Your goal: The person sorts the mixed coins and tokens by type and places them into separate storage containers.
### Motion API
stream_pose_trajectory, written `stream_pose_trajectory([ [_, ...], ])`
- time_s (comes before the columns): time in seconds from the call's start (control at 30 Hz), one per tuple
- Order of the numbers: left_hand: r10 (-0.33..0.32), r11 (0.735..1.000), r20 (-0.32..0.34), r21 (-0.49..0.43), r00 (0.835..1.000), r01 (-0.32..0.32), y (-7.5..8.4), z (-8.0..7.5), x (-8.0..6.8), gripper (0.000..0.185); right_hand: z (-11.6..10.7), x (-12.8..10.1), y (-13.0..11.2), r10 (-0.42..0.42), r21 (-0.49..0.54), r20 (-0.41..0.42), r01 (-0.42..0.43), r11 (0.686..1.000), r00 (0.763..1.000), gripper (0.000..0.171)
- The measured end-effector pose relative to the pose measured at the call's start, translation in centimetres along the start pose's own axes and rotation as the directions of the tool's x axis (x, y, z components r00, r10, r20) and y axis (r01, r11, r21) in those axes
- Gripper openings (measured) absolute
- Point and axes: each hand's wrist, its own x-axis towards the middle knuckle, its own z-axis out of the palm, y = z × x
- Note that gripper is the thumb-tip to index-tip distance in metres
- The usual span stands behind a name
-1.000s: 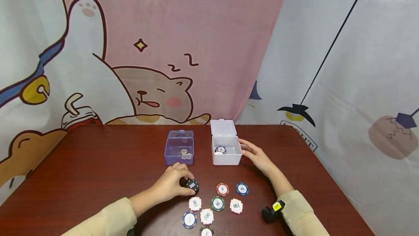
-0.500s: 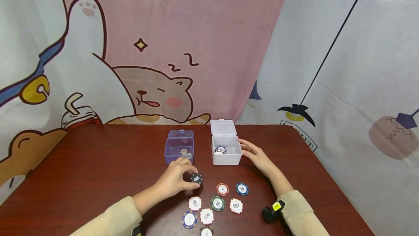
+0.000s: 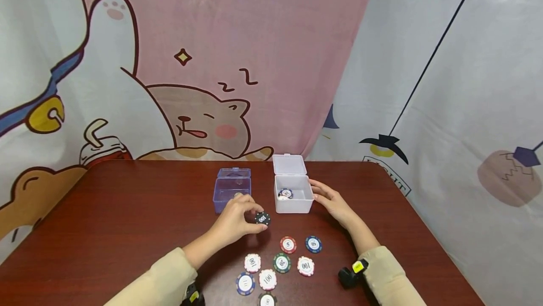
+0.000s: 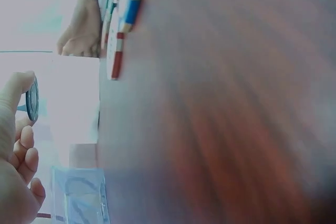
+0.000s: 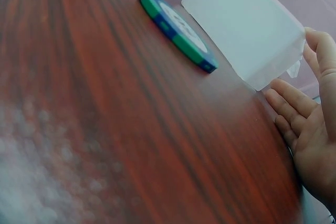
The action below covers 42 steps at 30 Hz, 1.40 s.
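Observation:
My left hand (image 3: pixel 237 221) pinches a black "100" chip (image 3: pixel 262 218) and holds it just above the table, between the purple box (image 3: pixel 231 194) and the white box (image 3: pixel 292 194). In the left wrist view the black chip (image 4: pixel 32 98) shows edge-on at my thumb tip. The open white box holds a few chips (image 3: pixel 285 194). My right hand (image 3: pixel 333 202) rests with relaxed fingers against the white box's right side; the right wrist view shows its fingers (image 5: pixel 310 124) beside the white box wall (image 5: pixel 247 30).
Several loose chips (image 3: pixel 280 263) lie on the dark red table (image 3: pixel 127 221) near me, including red (image 3: pixel 288 244), blue (image 3: pixel 313 243) and green (image 3: pixel 282 262) ones. A blue-green chip (image 5: pixel 178 30) sits close to the white box. A cartoon curtain hangs behind.
My left hand has lifted the black chip off the table and carried it up and to the right, toward the boxes. The right hand has stayed by the white box.

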Motion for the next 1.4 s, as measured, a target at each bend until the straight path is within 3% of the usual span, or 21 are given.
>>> stream_pose_trajectory([
  [0.33,-0.022,0.998,-0.041,-0.052,0.999,0.020,0.1,0.8,1.6,0.029,0.4,-0.6,-2.9,0.020,0.018,0.028,-0.020,1.000,0.999,0.049],
  [0.63,-0.040,0.999,-0.060,-0.030,0.997,0.038,0.3,1.5,3.4,0.029,0.3,-0.5,-3.1,0.009,0.011,0.023,-0.009,1.000,1.000,0.049],
  [0.8,-0.045,0.999,-0.061,-0.004,0.997,0.045,0.2,1.5,4.2,0.029,0.3,-0.4,-2.8,-0.003,-0.011,0.027,0.003,1.000,1.000,0.048],
  [1.03,-0.043,0.999,-0.083,0.022,0.996,0.045,0.0,1.6,5.3,0.029,-0.1,0.3,-0.2,0.007,-0.006,0.006,-0.007,1.000,1.000,0.048],
  [1.2,-0.028,0.999,-0.106,0.027,0.994,0.031,0.0,1.7,6.1,0.031,-0.1,0.2,0.1,0.005,-0.013,-0.007,-0.005,1.000,1.000,0.048],
  [1.4,-0.066,0.997,-0.081,0.025,0.995,0.069,0.3,2.1,7.3,0.033,-0.1,0.2,0.0,0.017,-0.003,-0.008,-0.017,1.000,1.000,0.048],
])
